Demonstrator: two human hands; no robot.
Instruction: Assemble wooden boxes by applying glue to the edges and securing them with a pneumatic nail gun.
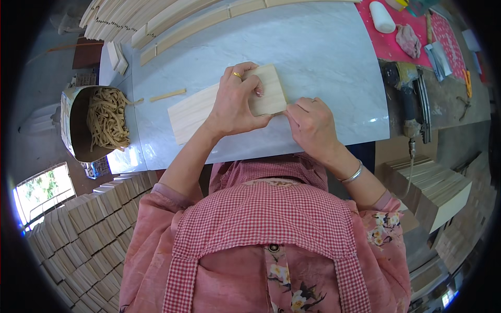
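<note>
A pale flat wooden board (pixel 193 112) lies on the bluish-white tabletop, slanting from lower left to upper right. My left hand (pixel 237 101), with a yellow ring on one finger, spans the board near its right end, thumb at the near edge and fingers curled toward the far edge. At the board's near right corner, my right hand (pixel 312 122) is closed, its thumb and forefinger pinched together against the edge. Whatever sits in that pinch is hidden. A short thin wood strip (pixel 168 95) lies left of the board.
An open carton (pixel 78 125) of curled tan strips stands at the left. Long slats (pixel 198 24) and stacked thin boards (pixel 120 18) line the far side. A white spool (pixel 382 17) and pink cloth (pixel 408 40) lie far right, beyond an air tool (pixel 409 104) with a hose.
</note>
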